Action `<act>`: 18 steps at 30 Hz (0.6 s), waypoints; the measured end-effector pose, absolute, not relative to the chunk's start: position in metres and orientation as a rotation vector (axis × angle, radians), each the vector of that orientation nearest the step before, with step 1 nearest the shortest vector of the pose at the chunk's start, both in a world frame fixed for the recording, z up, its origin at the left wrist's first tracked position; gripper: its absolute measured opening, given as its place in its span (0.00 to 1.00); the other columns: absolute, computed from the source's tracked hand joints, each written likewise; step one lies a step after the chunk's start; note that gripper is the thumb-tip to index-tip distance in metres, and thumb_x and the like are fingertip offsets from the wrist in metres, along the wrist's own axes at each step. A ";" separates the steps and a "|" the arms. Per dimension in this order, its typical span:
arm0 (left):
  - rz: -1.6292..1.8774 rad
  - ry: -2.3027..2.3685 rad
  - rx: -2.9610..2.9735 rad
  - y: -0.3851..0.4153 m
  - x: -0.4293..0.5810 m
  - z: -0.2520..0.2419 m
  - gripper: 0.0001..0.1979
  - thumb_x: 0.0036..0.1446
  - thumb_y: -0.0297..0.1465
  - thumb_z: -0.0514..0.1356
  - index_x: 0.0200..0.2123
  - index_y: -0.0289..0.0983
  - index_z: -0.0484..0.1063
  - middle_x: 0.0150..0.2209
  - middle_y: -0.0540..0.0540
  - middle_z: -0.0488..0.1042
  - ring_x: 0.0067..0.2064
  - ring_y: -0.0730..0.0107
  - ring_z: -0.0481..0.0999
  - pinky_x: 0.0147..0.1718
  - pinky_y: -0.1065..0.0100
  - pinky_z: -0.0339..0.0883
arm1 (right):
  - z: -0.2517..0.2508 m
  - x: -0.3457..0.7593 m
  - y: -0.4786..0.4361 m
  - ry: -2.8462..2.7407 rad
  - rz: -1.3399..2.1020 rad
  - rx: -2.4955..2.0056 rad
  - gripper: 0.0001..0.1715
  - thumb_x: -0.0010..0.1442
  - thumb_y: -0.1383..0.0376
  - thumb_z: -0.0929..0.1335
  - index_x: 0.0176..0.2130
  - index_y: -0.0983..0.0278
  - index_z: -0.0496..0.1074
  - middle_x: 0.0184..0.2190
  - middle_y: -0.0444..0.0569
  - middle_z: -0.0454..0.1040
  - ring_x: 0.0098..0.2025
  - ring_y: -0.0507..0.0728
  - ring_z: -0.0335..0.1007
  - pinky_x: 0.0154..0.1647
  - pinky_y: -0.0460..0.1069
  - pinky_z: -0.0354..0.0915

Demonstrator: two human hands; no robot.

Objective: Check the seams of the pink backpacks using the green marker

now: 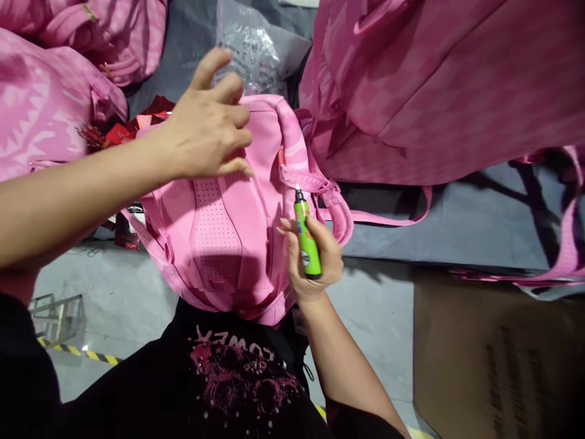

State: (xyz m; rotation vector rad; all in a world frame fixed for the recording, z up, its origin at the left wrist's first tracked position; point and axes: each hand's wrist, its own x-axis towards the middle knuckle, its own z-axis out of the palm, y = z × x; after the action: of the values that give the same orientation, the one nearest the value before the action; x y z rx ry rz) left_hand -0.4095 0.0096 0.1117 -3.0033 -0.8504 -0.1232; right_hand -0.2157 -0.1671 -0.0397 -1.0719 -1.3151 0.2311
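Note:
A pink backpack sits at the table's front edge against my body, its padded, perforated back panel facing up. My right hand is wrapped around a green marker pen with a black collar. The pen's pale tip points away from me, close to the pink shoulder strap on the bag's right side. Over the upper part of the backpack hovers my left hand, its fingers bent and spread apart with nothing visible in them. Whether its little finger touches the fabric I cannot tell.
Large pink bags rise at the right, and more pink bags lie at the left. Behind the backpack is a clear plastic bag. Red shiny packets lie left. A cardboard box stands below the grey table on the right.

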 end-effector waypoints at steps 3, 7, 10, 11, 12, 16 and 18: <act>0.069 -0.699 -2.867 -0.027 -0.399 0.092 0.24 0.61 0.52 0.57 0.41 0.37 0.77 0.38 0.44 0.74 0.57 0.49 0.64 0.66 0.34 0.41 | -0.025 -0.211 -0.181 -1.151 0.438 -1.224 0.21 0.63 0.63 0.72 0.54 0.59 0.69 0.40 0.47 0.79 0.30 0.57 0.81 0.30 0.52 0.79; 0.021 -0.730 -2.886 -0.068 -0.387 0.059 0.18 0.64 0.47 0.56 0.40 0.39 0.75 0.41 0.46 0.73 0.51 0.57 0.70 0.67 0.41 0.49 | -0.013 -0.211 -0.179 -1.068 0.526 -1.322 0.10 0.61 0.58 0.73 0.41 0.60 0.72 0.26 0.42 0.75 0.21 0.52 0.73 0.20 0.47 0.69; -0.125 -0.760 -2.909 -0.080 -0.392 0.046 0.11 0.67 0.35 0.52 0.37 0.41 0.74 0.40 0.48 0.73 0.52 0.60 0.70 0.69 0.42 0.44 | -0.010 -0.214 -0.170 -1.045 0.501 -1.335 0.10 0.63 0.58 0.71 0.36 0.62 0.72 0.25 0.43 0.75 0.23 0.53 0.74 0.22 0.47 0.68; -0.158 -0.753 -2.921 -0.082 -0.394 0.043 0.12 0.67 0.31 0.51 0.36 0.42 0.74 0.39 0.49 0.73 0.51 0.63 0.70 0.70 0.43 0.43 | -0.009 -0.215 -0.168 -1.052 0.497 -1.333 0.11 0.64 0.57 0.70 0.35 0.62 0.72 0.26 0.44 0.75 0.25 0.53 0.75 0.23 0.47 0.68; -0.187 -0.753 -2.937 -0.084 -0.397 0.041 0.14 0.67 0.28 0.49 0.36 0.43 0.74 0.37 0.50 0.73 0.50 0.64 0.70 0.70 0.44 0.44 | -0.008 -0.215 -0.167 -1.068 0.507 -1.329 0.11 0.64 0.57 0.70 0.35 0.62 0.73 0.26 0.45 0.76 0.25 0.53 0.75 0.23 0.47 0.68; -0.284 -0.855 -3.002 -0.086 -0.402 0.030 0.16 0.67 0.25 0.48 0.35 0.42 0.73 0.37 0.49 0.73 0.51 0.65 0.71 0.69 0.44 0.49 | -0.004 -0.215 -0.171 -1.180 0.573 -1.375 0.10 0.64 0.58 0.70 0.37 0.63 0.76 0.25 0.44 0.77 0.20 0.50 0.69 0.20 0.46 0.63; -0.338 -0.870 -3.008 -0.086 -0.402 0.026 0.16 0.68 0.26 0.47 0.34 0.42 0.73 0.37 0.49 0.73 0.53 0.64 0.71 0.69 0.44 0.50 | -0.002 -0.216 -0.173 -1.221 0.560 -1.418 0.09 0.63 0.59 0.71 0.37 0.63 0.77 0.25 0.43 0.77 0.19 0.49 0.67 0.20 0.46 0.63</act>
State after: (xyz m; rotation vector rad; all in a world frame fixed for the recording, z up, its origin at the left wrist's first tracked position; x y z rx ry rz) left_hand -0.4021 -0.0864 0.0259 -3.0077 -0.8703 -0.3383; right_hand -0.2160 -0.1734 -0.0016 -1.4177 -1.2213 0.5598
